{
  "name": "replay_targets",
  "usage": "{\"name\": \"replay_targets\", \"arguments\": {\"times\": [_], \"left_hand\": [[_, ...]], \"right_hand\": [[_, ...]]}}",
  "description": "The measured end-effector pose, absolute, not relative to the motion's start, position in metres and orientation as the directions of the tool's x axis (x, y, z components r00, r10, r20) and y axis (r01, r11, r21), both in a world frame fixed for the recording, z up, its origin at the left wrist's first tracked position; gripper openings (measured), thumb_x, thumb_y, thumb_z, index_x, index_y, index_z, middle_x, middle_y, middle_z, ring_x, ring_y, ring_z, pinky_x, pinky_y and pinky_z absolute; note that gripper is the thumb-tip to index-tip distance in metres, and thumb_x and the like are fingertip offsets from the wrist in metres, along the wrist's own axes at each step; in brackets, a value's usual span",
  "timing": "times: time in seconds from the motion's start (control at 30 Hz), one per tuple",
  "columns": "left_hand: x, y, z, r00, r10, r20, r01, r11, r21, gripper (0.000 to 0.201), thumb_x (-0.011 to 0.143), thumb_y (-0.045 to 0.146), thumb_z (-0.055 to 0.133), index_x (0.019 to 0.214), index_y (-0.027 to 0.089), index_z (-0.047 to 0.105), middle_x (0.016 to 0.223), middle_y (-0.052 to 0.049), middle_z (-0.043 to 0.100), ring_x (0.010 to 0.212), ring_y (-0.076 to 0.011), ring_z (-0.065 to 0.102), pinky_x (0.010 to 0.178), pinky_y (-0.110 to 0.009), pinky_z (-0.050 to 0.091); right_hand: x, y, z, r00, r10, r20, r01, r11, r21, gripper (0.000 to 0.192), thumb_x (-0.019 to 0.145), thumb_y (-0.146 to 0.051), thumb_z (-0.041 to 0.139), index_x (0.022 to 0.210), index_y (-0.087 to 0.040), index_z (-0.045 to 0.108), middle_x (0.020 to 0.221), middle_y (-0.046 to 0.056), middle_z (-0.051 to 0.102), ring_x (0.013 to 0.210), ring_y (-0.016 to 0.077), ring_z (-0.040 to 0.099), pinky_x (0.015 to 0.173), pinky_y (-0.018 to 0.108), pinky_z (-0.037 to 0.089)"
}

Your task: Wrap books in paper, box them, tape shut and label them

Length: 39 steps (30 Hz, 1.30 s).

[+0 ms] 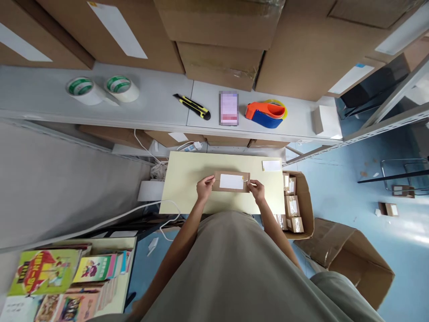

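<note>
A flat brown cardboard box (217, 182) with a white label (231, 181) on its upper face is held over the pale yellow table (181, 179). My left hand (205, 187) grips its left end between thumb and fingers. At the right end, my right hand (256, 189) pinches the edge of the same box. Whether the box rests on the table or is lifted slightly, I cannot tell. A white slip (271, 166) lies at the table's far right corner.
On the shelf (161, 98) are tape rolls (122, 88), a yellow-black utility knife (192, 106), a phone-like object (229, 108) and an orange-blue tape dispenser (266, 113). A carton (306, 205) with several small boxes stands right of the table. Books (47, 273) lie lower left.
</note>
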<state>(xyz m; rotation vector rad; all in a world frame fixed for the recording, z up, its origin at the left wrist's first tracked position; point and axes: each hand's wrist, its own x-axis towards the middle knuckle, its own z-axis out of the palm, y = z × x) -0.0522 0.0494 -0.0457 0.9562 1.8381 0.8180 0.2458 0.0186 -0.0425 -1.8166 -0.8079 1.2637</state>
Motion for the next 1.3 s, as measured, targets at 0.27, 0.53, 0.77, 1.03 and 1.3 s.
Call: {"name": "replay_targets", "arguments": {"times": [0.27, 0.53, 0.77, 1.03, 1.3], "left_hand": [[-0.048, 0.05, -0.035, -0.341, 0.885, -0.318, 0.318, 0.426, 0.847, 0.026, 0.094, 0.038, 0.076, 0.108, 0.023, 0.092, 0.108, -0.009, 0.089, 0.097, -0.0272, 0.083, 0.096, -0.04, 0.066], [-0.043, 0.053, -0.008, -0.21, 0.976, -0.065, 0.668, 0.191, 0.72, 0.029, 0.099, 0.024, 0.067, 0.116, 0.028, 0.09, 0.114, -0.013, 0.083, 0.108, -0.0351, 0.079, 0.102, -0.049, 0.066], [0.011, 0.13, 0.089, -0.023, 0.939, 0.343, 0.615, -0.258, 0.745, 0.032, 0.112, 0.032, 0.064, 0.136, 0.024, 0.083, 0.128, -0.017, 0.079, 0.124, -0.0364, 0.074, 0.118, -0.055, 0.06], [0.084, 0.19, 0.19, 0.09, 0.778, 0.622, 0.515, -0.571, 0.639, 0.03, 0.115, 0.024, 0.06, 0.132, 0.025, 0.085, 0.12, -0.011, 0.081, 0.118, -0.0289, 0.076, 0.111, -0.047, 0.064], [0.079, 0.168, 0.162, 0.091, 0.847, 0.523, 0.443, -0.505, 0.741, 0.028, 0.11, 0.016, 0.062, 0.123, 0.024, 0.085, 0.118, -0.01, 0.084, 0.113, -0.028, 0.079, 0.105, -0.046, 0.067]], "right_hand": [[0.241, 0.021, -0.036, 0.297, 0.866, -0.402, 0.124, -0.453, -0.883, 0.078, 0.064, -0.097, 0.078, 0.093, -0.024, 0.076, 0.083, 0.009, 0.084, 0.072, 0.0265, 0.076, 0.065, 0.038, 0.061], [0.241, 0.026, -0.009, 0.289, 0.905, -0.312, 0.328, -0.4, -0.856, 0.05, 0.082, -0.074, 0.081, 0.096, -0.027, 0.076, 0.115, 0.018, 0.086, 0.097, 0.0389, 0.085, 0.084, 0.052, 0.07], [0.277, 0.123, 0.122, 0.107, 0.915, 0.39, 0.759, 0.179, -0.626, 0.059, 0.116, -0.056, 0.052, 0.159, -0.018, 0.061, 0.159, 0.025, 0.067, 0.154, 0.0414, 0.062, 0.131, 0.065, 0.05], [0.297, 0.275, 0.194, -0.174, 0.943, 0.284, 0.904, 0.267, -0.333, 0.055, 0.106, -0.044, 0.072, 0.146, -0.008, 0.063, 0.14, 0.032, 0.077, 0.14, 0.0468, 0.07, 0.135, 0.069, 0.039], [0.299, 0.301, 0.17, -0.121, 0.969, 0.215, 0.865, 0.209, -0.457, 0.05, 0.097, -0.045, 0.084, 0.13, -0.011, 0.069, 0.114, 0.029, 0.084, 0.12, 0.0472, 0.077, 0.12, 0.063, 0.053]]}}
